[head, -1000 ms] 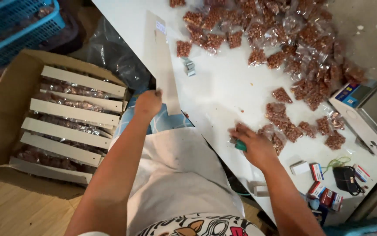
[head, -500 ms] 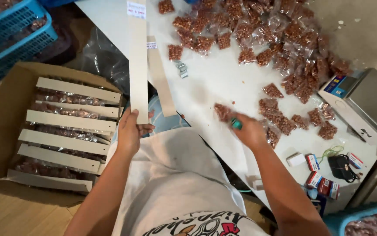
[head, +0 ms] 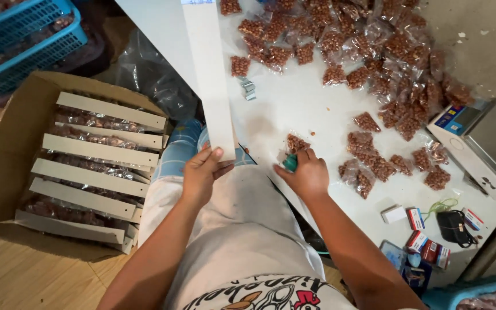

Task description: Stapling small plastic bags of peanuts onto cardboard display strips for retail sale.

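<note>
Strip [head: 210,74] of white card stands long-ways over the counter [head: 299,103] edge, its lower end pinched in my left hand [head: 202,175]; fingers [head: 216,154] clamped on the strip's bottom corner, thumb side under it. Right hand [head: 305,175] rests on the counter, fingers curled shut around a small teal tool [head: 290,163], touching one clear packet [head: 296,142] of brown nuts. More such packets lie scattered across the far counter [head: 374,57].

Box [head: 29,149] on the floor to my left already holds rows of card strips with packets hung beneath them.

Judgement: step in hand looks like fixing packets to a fresh strip; the strip is bare so far as I can see. Next move calls for bringing the strip's end and the packet's top edge together, square and overlapping, with the teal tool lined across both. Whether the tool is a stapler I cannot tell; it is mostly hidden in the fist.
</note>
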